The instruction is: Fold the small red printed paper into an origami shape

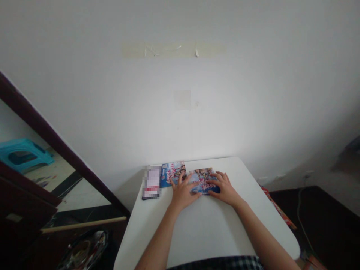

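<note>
Two colourful printed leaflets with blue and pink artwork are on the white table, near the wall. The left leaflet (170, 173) lies turned sideways, and the right leaflet (203, 181) sits between my hands. My left hand (182, 190) rests with spread fingers over the left leaflet's lower right corner, its thumb and index finger at the right leaflet's left edge. Along that leaflet's right edge, my right hand (224, 187) has its fingers apart, fingertips on the paper. A phone-like item (152, 183), blurred out, lies left of both leaflets.
The white table (208, 232) has rounded corners and stands against a wall (180, 131) with tape marks. On the left are a dark-framed doorway, a blue plastic stool (25, 155), a wooden stick (84, 225) and a bin (84, 249). A cable (300, 210) runs down at right.
</note>
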`<state>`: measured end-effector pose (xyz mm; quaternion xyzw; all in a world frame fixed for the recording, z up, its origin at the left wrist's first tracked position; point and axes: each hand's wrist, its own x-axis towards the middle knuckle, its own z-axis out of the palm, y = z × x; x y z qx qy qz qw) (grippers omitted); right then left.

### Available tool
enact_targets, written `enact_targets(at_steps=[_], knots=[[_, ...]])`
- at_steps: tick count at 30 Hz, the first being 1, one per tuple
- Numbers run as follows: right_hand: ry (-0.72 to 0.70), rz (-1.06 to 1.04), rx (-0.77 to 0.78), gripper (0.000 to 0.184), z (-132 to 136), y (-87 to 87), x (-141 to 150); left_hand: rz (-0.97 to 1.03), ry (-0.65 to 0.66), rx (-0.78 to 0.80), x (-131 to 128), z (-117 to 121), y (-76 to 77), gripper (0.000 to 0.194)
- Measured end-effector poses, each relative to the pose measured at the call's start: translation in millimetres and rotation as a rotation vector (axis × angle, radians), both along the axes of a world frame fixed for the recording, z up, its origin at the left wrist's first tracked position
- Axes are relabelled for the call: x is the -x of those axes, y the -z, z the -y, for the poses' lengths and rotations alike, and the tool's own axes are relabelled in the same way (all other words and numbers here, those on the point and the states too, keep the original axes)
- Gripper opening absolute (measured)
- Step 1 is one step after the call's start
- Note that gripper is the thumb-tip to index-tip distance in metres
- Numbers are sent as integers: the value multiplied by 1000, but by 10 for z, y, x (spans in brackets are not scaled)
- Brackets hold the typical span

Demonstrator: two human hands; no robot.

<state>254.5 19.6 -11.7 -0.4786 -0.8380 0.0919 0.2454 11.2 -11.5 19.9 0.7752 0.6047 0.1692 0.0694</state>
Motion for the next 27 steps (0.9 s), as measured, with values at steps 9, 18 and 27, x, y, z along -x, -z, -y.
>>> enact_targets(at_steps=[9,18,27], knots=[[-126,-25,153,65,-2,-78,-42,38,-11,21,34,-45,29,34],[-129,-55,167,41,-24,-45,-65,70,-57,-16,32,-58,44,32],[-62,-203,125,25,-97,88,-73,81,-38,-109,93,-68,32,46]])
